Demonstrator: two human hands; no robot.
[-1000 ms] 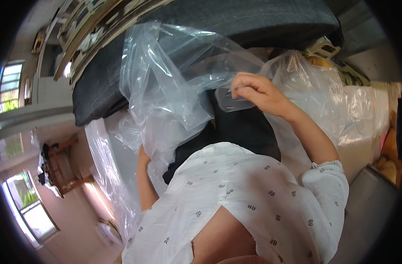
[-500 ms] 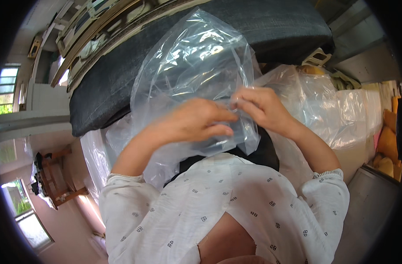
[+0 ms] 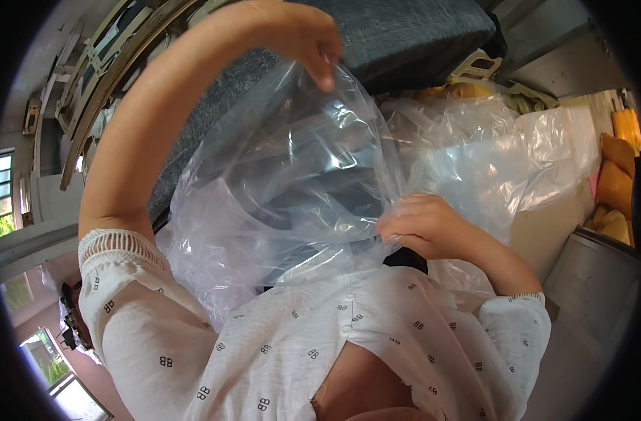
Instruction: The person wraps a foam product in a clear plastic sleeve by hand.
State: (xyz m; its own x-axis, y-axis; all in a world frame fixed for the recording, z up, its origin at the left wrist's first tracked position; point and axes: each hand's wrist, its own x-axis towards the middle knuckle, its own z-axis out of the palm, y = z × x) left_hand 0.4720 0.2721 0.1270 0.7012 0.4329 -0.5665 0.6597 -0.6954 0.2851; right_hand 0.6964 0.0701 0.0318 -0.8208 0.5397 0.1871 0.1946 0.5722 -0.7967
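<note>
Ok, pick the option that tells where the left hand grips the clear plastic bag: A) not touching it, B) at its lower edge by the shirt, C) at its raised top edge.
C: the left hand pinches the clear plastic bag at its raised top edge, while the right hand holds it lower down.

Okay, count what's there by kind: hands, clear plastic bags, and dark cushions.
Hands: 2, left hand and right hand, both gripping the held bag.
Clear plastic bags: 2, the held bag and a heap of plastic behind.
Dark cushions: 1.
Total: 5.

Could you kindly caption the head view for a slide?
Left hand lifts a clear plastic bag high while right hand grips its lower edge.
</note>
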